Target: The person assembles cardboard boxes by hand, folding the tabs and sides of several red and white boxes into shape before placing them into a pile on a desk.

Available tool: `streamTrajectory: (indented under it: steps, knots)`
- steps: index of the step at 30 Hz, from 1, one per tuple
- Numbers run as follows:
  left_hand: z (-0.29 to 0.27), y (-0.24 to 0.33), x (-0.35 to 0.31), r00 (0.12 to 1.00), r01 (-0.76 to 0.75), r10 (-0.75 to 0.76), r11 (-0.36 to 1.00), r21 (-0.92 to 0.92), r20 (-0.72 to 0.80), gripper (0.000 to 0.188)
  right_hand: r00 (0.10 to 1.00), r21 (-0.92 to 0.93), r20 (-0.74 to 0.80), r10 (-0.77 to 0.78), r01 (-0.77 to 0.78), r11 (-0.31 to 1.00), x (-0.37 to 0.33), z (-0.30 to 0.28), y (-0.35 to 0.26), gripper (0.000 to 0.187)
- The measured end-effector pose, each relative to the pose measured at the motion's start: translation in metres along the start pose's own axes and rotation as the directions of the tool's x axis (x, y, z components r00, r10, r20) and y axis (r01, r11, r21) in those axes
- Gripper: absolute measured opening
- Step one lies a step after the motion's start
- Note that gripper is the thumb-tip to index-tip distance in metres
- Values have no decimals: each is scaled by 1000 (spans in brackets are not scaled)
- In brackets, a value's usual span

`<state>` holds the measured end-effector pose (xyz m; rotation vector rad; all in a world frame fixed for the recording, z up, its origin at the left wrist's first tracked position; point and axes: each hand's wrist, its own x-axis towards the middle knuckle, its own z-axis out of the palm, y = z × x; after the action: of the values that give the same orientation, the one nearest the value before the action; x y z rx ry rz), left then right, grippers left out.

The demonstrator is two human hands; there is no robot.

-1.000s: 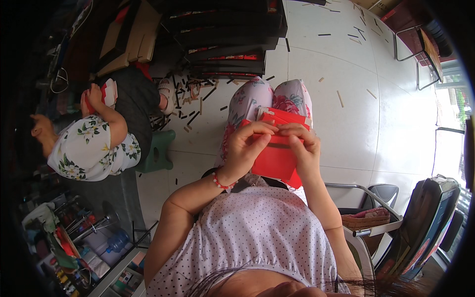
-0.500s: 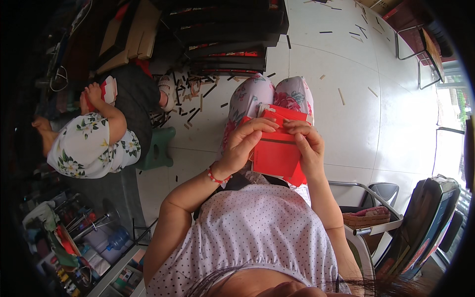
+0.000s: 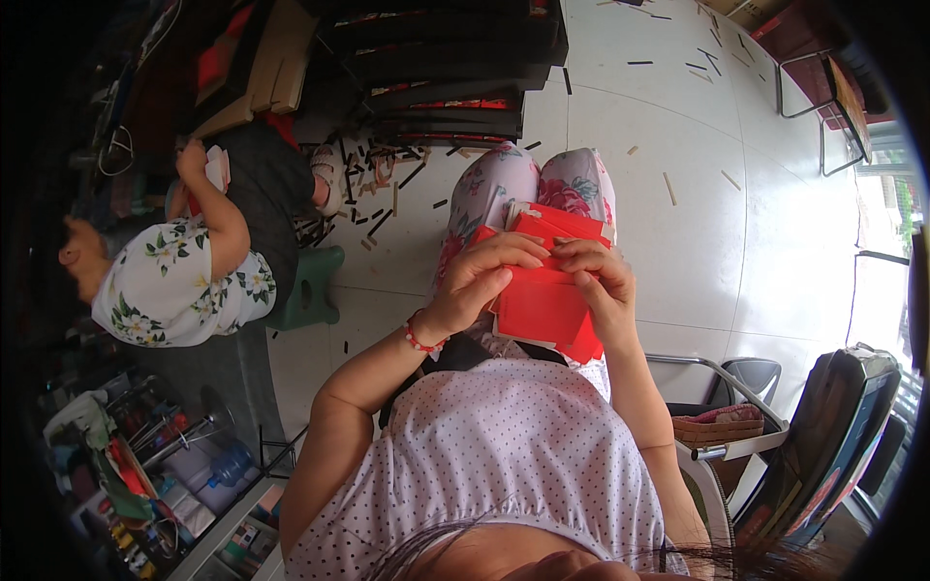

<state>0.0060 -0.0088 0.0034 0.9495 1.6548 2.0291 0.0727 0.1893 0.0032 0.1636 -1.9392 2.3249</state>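
Observation:
A stack of red paper pieces (image 3: 544,308), looking like flat envelopes or cards, rests on my lap, its lower edges fanned out. My left hand (image 3: 480,276) grips the top piece at its left side, thumb below and fingers curled along its upper edge. From the right, my right hand (image 3: 603,281) pinches the same piece, fingertips close to those of the left. A crease or folded edge runs across the piece between the two thumbs. More red paper (image 3: 562,221) with a whitish edge shows beyond my fingers, near my knees.
Another person (image 3: 184,281) sits at the left on a green stool (image 3: 308,289), holding red and white paper. Dark and tan strips (image 3: 373,184) litter the floor beyond. Black stacked boxes (image 3: 441,73) stand ahead. A metal-framed chair (image 3: 717,373) with a basket is at my right.
The dark strip across the top red piece no longer shows; red paper covers that spot. My hands have barely shifted. The other person's hands moved slightly farther away.

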Motion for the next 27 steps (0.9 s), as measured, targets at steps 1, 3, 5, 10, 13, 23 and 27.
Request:
streamTrajectory:
  steps: [1,3,5,10,13,23,27]
  knots:
    - [-1,-1,0,1000,0,0,1000,0,4,26,1000,-2,0,2,-2,1000,1,0,1,10]
    - [-3,-1,1,1000,1,-1,1000,-6,7,28,1000,-4,0,3,-3,1000,2,0,2,10]
    - [-4,-2,1,1000,12,-12,1000,-15,3,29,1000,-5,1,2,-2,1000,3,1,3,10]
    - [-6,0,3,999,45,-46,999,-17,-10,30,999,-13,-26,31,-31,999,7,5,1,11]
    - [-8,-1,3,999,41,-41,999,0,-21,31,1000,-29,-25,11,-12,1000,10,6,1,11]
    - [-10,2,7,999,-20,27,982,188,-38,28,1000,-55,-20,-3,2,998,14,11,0,15]
    - [-5,3,7,996,-3,18,985,175,-83,27,999,-76,-54,4,-8,997,15,13,0,18]
